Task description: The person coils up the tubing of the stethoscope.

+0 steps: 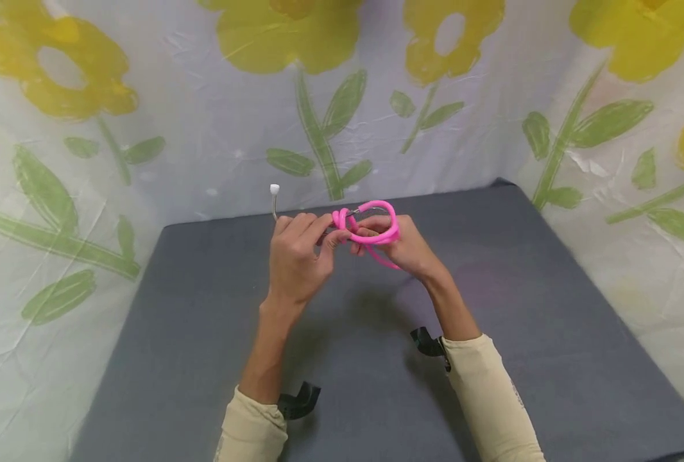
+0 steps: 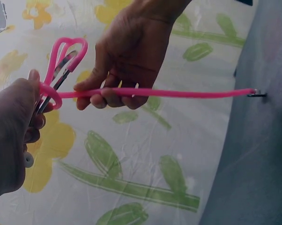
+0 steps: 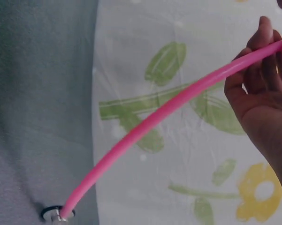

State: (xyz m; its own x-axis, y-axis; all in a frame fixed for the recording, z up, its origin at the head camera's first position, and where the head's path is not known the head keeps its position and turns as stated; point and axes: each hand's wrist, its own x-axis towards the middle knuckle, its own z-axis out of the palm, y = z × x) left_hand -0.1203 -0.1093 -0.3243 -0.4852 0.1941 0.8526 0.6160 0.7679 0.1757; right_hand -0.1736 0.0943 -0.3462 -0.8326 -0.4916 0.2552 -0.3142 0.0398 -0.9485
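A stethoscope with pink tubing (image 1: 396, 224) is held up over the table between both hands. My left hand (image 1: 301, 253) grips its metal ear tubes where the pink tubing winds round them; a white ear tip (image 1: 274, 188) sticks out past the knuckles. In the left wrist view the bent pink loop (image 2: 80, 54) rises above the left thumb. My right hand (image 1: 411, 250) pinches the tubing between thumb and fingers, close to the left hand. From there the tubing hangs down to the metal chest piece (image 3: 56, 214), near the table surface; whether it touches cannot be told.
A grey cloth-covered table (image 1: 203, 308) lies below the hands. Behind and beside it hangs a white sheet (image 1: 203, 141) printed with yellow flowers and green leaves. Black mounts (image 1: 300, 401) sit at both sleeved wrists.
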